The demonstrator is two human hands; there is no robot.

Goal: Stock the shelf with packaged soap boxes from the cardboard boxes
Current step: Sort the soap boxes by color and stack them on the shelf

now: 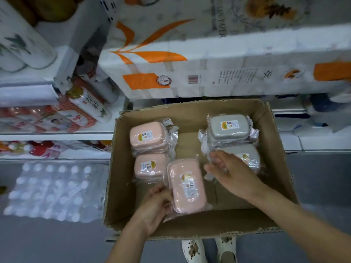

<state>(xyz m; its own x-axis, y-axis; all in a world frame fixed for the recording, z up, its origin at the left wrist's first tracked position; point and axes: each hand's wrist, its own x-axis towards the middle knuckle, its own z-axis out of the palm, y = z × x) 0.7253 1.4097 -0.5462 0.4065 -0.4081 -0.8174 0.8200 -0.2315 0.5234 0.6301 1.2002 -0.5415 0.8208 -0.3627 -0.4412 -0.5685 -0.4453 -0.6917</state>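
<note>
1. Down in the cardboard box (pixel 191 111), my left hand (pixel 152 207) holds a pink soap pack (pixel 187 186) by its edge, fingers curled.
2. My right hand (pixel 230 172) reaches over gray soap packs (pixel 229 128), fingers loose and apart.
3. Two pink packs (pixel 149 138) lie behind.

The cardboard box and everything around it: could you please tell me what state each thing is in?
Cardboard box: open, partly filled.
Pink soap boxes: wrapped, stacked in the box.
Front pink soap box: wrapped, gripped by the left hand.
Grey soap boxes: wrapped, stacked.
Right hand: open, reaching over the lower grey soap boxes.
Bottle pack: sealed, on the floor.
</note>
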